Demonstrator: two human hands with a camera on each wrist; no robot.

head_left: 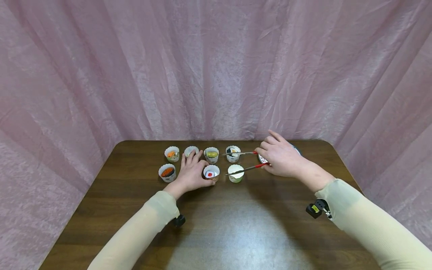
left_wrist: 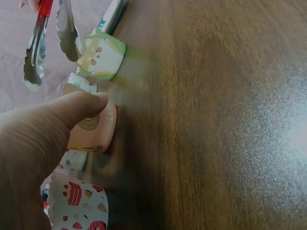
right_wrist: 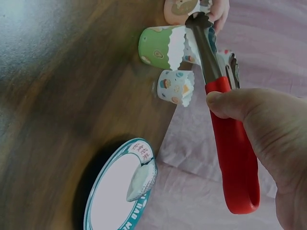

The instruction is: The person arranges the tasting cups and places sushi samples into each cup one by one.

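My left hand [head_left: 190, 174] holds a peach paper cup [left_wrist: 98, 132], its thumb against the near wall. Inside that cup sits a small white piece with a red centre [head_left: 210, 174]. My right hand [head_left: 278, 155] grips red-handled metal tongs [right_wrist: 230, 148], whose arms are spread apart. One tong arm reaches over a green paper cup [head_left: 235, 179] with a pale inside. The other passes over a white cup [head_left: 233, 159] that has dark, white and yellow bits in it. Nothing shows between the tong tips.
More paper cups stand left and behind: one with orange pieces [head_left: 173, 154], one with orange and black [head_left: 167, 173], one with yellow [head_left: 212, 154], and one partly behind my left fingers [head_left: 191, 149]. Under my right hand lies a teal-rimmed plate [right_wrist: 110, 187] bearing a whitish piece [right_wrist: 142, 181].
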